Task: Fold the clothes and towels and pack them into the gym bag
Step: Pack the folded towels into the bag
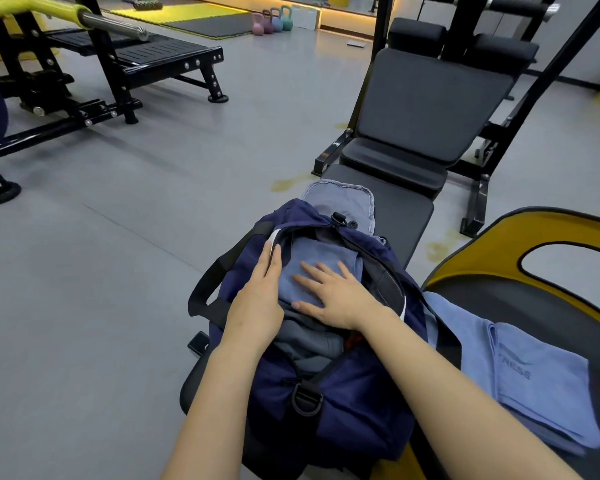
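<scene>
Right hand (333, 296) flat, pressing a folded blue towel (312, 261) into the gym bag (343, 393) — left hand (260, 292), open, steadying its rim.

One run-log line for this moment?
left hand: holds navy gym bag rim | right hand: flat on folded blue towel inside | second blue towel: unpacked

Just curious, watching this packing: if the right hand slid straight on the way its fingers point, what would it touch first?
Most likely the left hand. The right hand lies flat on the folded blue towel inside the gym bag, fingers aimed left and slightly away, towards the left hand at the bag's edge. Depth is uncertain.
</scene>
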